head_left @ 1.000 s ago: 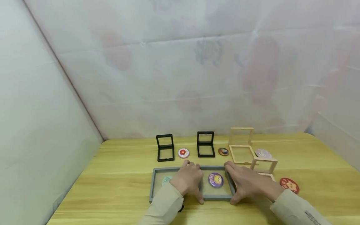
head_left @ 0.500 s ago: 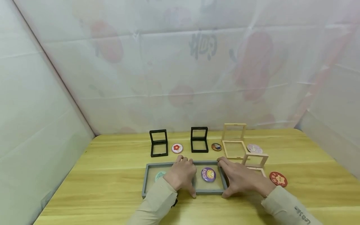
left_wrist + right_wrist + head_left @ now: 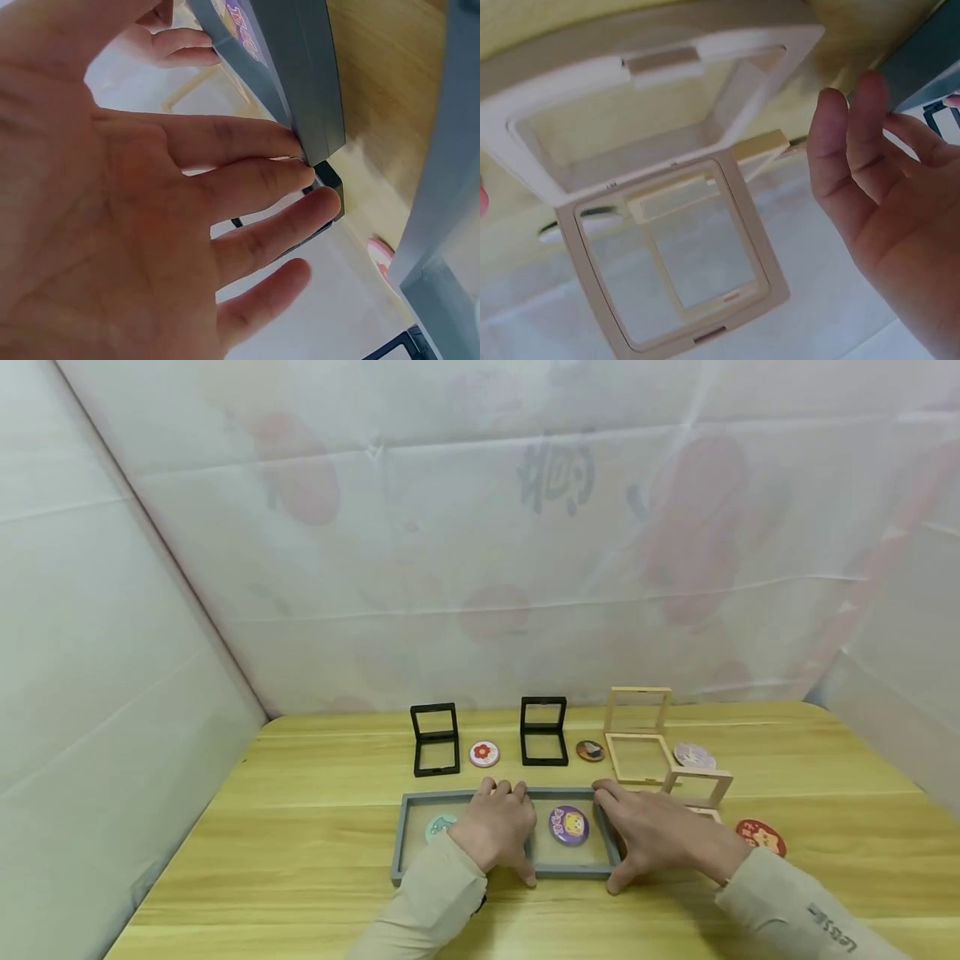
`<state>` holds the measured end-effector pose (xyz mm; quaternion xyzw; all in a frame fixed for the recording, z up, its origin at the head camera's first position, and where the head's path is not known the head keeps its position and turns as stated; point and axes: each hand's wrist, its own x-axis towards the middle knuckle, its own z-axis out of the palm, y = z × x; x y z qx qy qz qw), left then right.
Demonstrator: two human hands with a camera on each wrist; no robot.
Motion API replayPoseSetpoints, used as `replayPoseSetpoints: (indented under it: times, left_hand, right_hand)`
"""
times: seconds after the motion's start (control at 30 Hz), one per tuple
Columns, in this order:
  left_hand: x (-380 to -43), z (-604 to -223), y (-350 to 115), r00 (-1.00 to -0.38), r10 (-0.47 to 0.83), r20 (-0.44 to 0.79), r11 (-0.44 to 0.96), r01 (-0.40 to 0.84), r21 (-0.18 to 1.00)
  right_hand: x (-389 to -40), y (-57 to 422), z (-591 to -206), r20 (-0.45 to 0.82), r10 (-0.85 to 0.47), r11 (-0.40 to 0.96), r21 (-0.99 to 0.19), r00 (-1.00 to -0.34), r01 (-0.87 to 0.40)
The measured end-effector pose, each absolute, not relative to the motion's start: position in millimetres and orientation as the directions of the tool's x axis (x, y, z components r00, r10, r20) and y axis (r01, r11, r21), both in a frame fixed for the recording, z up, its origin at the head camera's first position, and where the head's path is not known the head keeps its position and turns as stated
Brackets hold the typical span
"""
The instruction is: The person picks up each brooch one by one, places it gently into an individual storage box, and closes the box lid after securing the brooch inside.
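Two grey trays or frames lie side by side. The right grey frame (image 3: pixel 573 872) holds a purple round badge (image 3: pixel 569 825) with a yellow character. My left hand (image 3: pixel 497 827) grips its left side, thumb at the front edge and fingers reaching the far edge. At its right end, my right hand (image 3: pixel 652 831) spans the corner edges between thumb and forefinger. The left grey frame (image 3: pixel 399 843) holds a mint badge (image 3: pixel 438 827), partly hidden by my left hand and sleeve. In the left wrist view, fingertips meet the grey frame (image 3: pixel 311 75), and a strip of table separates both frames.
Behind stand two opened black display cases (image 3: pixel 437 739), (image 3: pixel 544 731), a cream case (image 3: pixel 639 735) and small badges (image 3: pixel 483 753). A pinkish case (image 3: pixel 697 787) stands right beside my right hand, with a red badge (image 3: pixel 761 837) past it. Fabric walls enclose the wooden table (image 3: pixel 300 827).
The head view has shifted slightly. Both hands keep the same hold on the right grey frame, and the other things stay in place.
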<state>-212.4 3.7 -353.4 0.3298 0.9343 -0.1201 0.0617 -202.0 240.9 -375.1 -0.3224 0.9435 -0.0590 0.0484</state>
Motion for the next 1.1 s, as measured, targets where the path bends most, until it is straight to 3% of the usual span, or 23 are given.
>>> replayPoseSetpoints:
  times: [0.33,0.57,0.67,0.9,1.1]
  left_hand:
    - [-210,-351,3,-0.731,0.666,-0.15,0.732,0.679,-0.06]
    - [-210,-350,11,-0.707,0.703,-0.076,0.701,0.707,-0.091]
    - [-210,-350,15,-0.679,0.733,-0.029,0.672,0.73,-0.123]
    - [-212,-349,26,-0.623,0.782,0.008,0.622,0.779,-0.075]
    - [-211,-354,36,-0.548,0.832,0.088,0.555,0.815,-0.164]
  right_hand:
    - [-196,247,-363,-0.112,-0.564,0.818,-0.212,-0.818,-0.535]
    - [-203,259,-358,0.019,-0.578,0.786,-0.256,-0.816,-0.562]
    - [-207,266,-355,0.029,-0.595,0.76,-0.307,-0.804,-0.573]
    - [-208,276,-357,0.006,-0.604,0.745,-0.349,-0.797,-0.568]
    - [-210,295,-357,0.072,-0.639,0.702,-0.353,-0.766,-0.619]
